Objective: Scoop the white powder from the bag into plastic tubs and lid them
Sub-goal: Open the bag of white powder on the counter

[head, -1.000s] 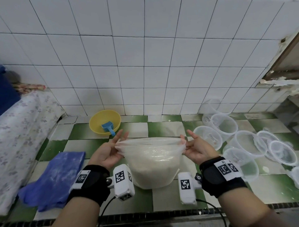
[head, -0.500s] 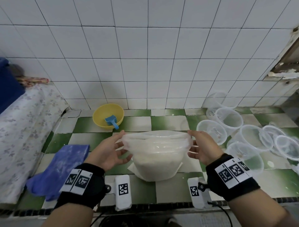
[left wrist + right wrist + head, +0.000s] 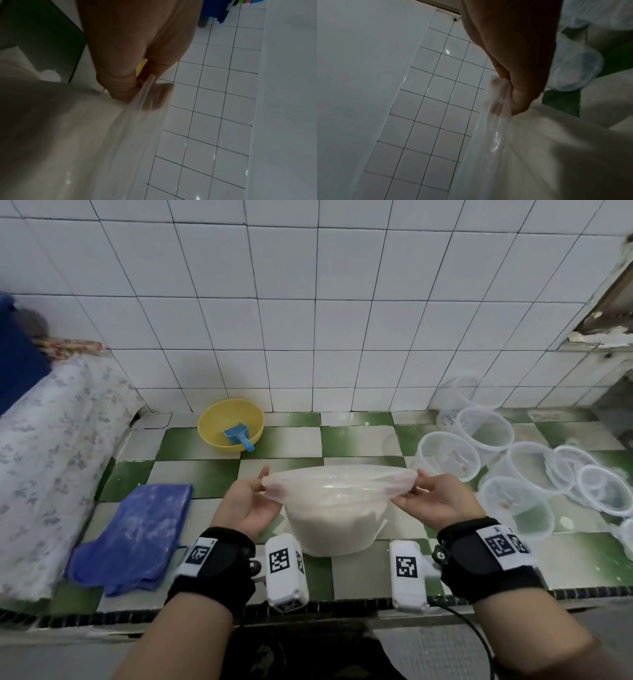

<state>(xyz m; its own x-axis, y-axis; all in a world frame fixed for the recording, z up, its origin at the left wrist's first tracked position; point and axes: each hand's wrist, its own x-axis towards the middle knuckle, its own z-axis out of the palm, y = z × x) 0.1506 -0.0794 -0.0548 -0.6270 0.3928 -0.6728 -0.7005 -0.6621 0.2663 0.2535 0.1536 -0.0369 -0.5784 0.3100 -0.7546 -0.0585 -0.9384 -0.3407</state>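
A clear plastic bag half full of white powder stands on the green-and-white tiled counter in front of me. My left hand pinches the left side of the bag's mouth, and my right hand pinches the right side. The left wrist view shows the left hand pinching the film of the bag. In the right wrist view my right hand grips bunched film of the bag. Several empty clear tubs sit to the right. A blue scoop lies in a yellow bowl behind.
A blue cloth dusted with powder lies at the left front. A flowered fabric covers something at the far left. Clear lids lie at the right edge. The white tiled wall closes the back; the counter edge runs near my wrists.
Both hands have shifted from cupping the bag's sides to pinching its rim and have drawn the mouth wider and flatter. The camera has tilted slightly.
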